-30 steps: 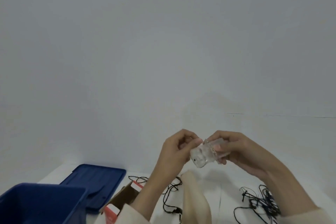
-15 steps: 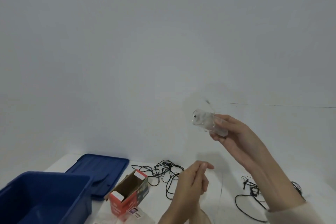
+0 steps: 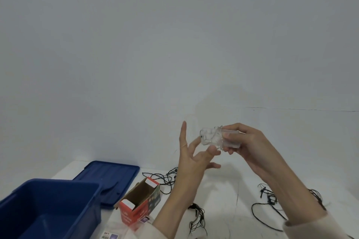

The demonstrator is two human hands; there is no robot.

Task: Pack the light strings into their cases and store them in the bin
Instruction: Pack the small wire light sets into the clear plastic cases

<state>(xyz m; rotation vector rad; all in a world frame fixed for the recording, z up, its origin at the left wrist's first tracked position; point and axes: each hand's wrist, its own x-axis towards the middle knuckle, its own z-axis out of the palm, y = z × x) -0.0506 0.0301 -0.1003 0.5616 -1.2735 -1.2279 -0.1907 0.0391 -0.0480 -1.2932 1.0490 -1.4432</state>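
The right hand (image 3: 250, 141) pinches a clear plastic light-string bundle (image 3: 210, 137) above the white desk (image 3: 233, 180), right of the open red cardboard case (image 3: 139, 205). The left hand (image 3: 192, 159) is spread wide beside it. Held so one-sidedly, its thin wire may uncoil.

We are logging a dark blue bin (image 3: 58, 183) and its matching blue lid (image 3: 110, 174), a red carton (image 3: 134, 214) showing white lettering, white flap ends and a plain brown inside, black light strings (image 3: 165, 177) lying on a white table (image 3: 229, 184), a clear plastic piece (image 3: 210, 137), and cream sleeves (image 3: 310, 227).
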